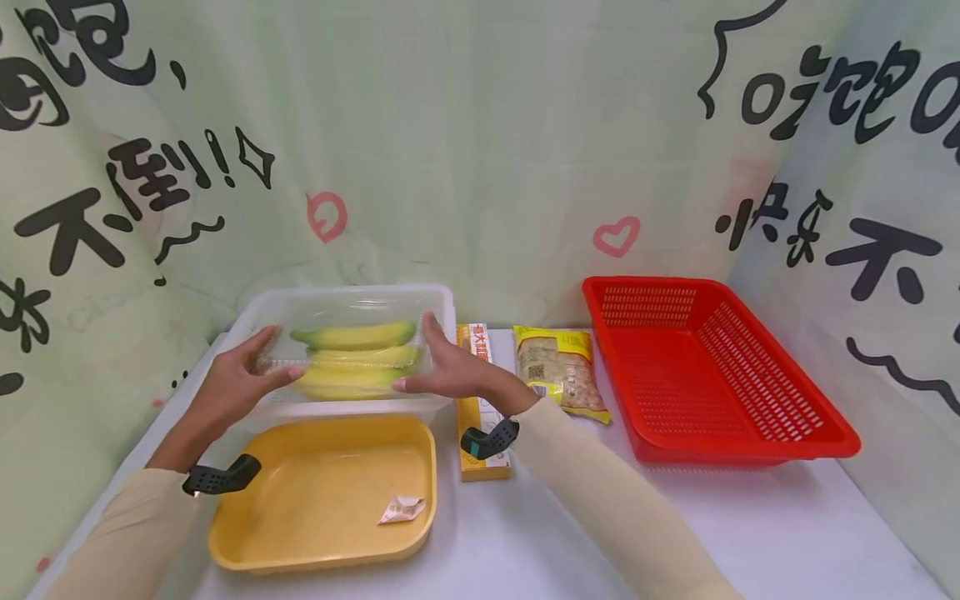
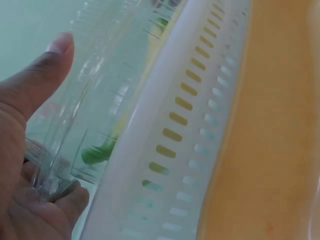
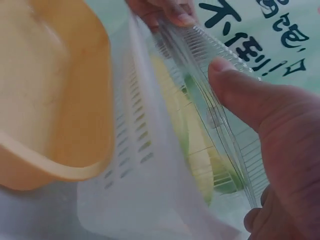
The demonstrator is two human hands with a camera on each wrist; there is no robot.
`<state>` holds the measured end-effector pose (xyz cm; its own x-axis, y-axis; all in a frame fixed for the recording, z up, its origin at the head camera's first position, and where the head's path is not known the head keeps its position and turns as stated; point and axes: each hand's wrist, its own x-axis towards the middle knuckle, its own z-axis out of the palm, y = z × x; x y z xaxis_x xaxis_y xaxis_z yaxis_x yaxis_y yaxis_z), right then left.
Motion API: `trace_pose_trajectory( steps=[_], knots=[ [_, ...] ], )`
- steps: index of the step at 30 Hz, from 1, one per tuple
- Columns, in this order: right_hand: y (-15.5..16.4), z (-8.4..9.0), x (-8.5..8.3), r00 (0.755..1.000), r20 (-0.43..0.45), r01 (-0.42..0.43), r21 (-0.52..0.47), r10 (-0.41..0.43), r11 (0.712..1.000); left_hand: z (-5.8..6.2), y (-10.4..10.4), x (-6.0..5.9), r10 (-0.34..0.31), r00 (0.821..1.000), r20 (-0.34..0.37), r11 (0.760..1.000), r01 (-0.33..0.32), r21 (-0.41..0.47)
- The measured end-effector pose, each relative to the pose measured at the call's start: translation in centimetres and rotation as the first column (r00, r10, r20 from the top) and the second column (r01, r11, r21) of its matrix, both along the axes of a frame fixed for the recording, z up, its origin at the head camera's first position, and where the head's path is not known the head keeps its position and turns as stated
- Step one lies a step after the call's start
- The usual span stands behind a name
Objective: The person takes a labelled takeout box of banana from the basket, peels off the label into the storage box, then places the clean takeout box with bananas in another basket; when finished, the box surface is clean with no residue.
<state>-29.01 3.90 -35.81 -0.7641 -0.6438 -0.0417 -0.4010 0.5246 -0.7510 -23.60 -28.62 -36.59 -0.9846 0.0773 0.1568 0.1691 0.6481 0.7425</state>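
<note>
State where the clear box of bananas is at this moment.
In the head view the clear box of bananas is held between the left hand and right hand, over the white basket, behind the yellow tray.

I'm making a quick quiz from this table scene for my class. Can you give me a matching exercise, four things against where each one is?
Things:
1. clear banana box
2. scrap of paper
3. snack packet
4. red basket

Places:
a. inside the yellow tray
b. far right of the table
c. held between both hands, over the white basket
d. flat on the table, between the long carton and the red basket

Pairs: 1-c, 2-a, 3-d, 4-b
</note>
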Motion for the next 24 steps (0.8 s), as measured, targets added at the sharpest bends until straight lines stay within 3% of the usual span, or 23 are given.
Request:
trace_pose_trajectory(
  steps=[7, 18, 24],
  knots=[
    [-0.8, -0.3, 0.2, 0.999, -0.039, -0.002, 0.072, 0.005, 0.997, -0.2, -0.3, 0.4, 0.000, 1.000, 0.005, 1.000, 0.000, -0.025],
    [-0.9, -0.9, 0.4, 0.993, -0.115, 0.006, 0.138, 0.010, 0.990, -0.4, 0.1, -0.1, -0.034, 0.992, 0.118, 0.998, 0.040, -0.049],
    [-1.2, -0.8, 0.5, 0.985, -0.175, 0.031, 0.189, 0.002, 0.981, 0.0, 0.4, -0.5, -0.031, 0.990, 0.141, 0.996, 0.043, -0.083]
  ],
)
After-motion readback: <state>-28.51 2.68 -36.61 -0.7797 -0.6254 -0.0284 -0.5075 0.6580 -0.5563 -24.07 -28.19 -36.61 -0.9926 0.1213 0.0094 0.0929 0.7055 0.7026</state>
